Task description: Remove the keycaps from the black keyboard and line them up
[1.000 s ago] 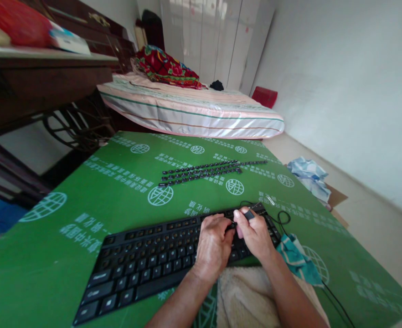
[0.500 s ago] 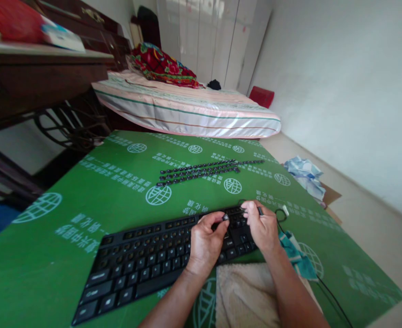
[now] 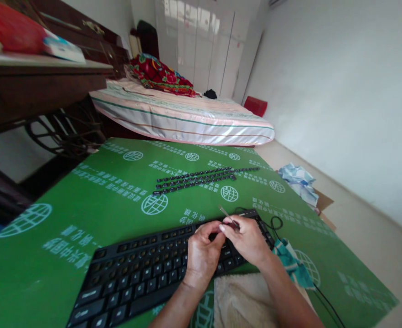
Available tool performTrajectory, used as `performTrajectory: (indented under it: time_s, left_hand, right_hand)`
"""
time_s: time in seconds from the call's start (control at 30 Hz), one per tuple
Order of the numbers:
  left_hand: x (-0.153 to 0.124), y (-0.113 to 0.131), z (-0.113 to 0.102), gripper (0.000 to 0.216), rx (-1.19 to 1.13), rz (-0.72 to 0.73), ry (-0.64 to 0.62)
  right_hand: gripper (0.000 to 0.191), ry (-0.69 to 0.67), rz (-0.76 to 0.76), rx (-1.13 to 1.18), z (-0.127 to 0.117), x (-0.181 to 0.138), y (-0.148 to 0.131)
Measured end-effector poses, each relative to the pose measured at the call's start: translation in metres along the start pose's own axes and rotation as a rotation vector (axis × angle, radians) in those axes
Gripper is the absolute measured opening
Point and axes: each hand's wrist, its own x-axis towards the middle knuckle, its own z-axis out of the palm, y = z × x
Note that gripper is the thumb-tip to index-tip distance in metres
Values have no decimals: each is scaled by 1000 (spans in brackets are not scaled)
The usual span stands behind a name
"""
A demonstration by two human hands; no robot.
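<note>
Smooth green board [image 3: 98, 218] underlay the keyboard [image 3: 146, 266], lower centre; my left hand [image 3: 203, 250] curled, contents unclear; my right hand [image 3: 249, 240] pinched a slim metal tool [image 3: 224, 211].

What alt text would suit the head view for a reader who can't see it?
The person's right hand holds a slim tool close beside the left hand, over a black keyboard with keycaps missing from its upper rows. Beyond it, loose keycaps lie in rows on a green tabletop.
</note>
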Motion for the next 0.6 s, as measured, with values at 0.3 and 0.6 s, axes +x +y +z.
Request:
performTrajectory:
  time_s: [0.3,0.6]
  left_hand:
    - [0,-4,-3,17,123,123,31]
    - [-1,-1,-6,18,180,173,-13]
  right_hand:
    - [17,-79,84,-81,0,7,0]
    - [9,-91,195,96,3,11,-2]
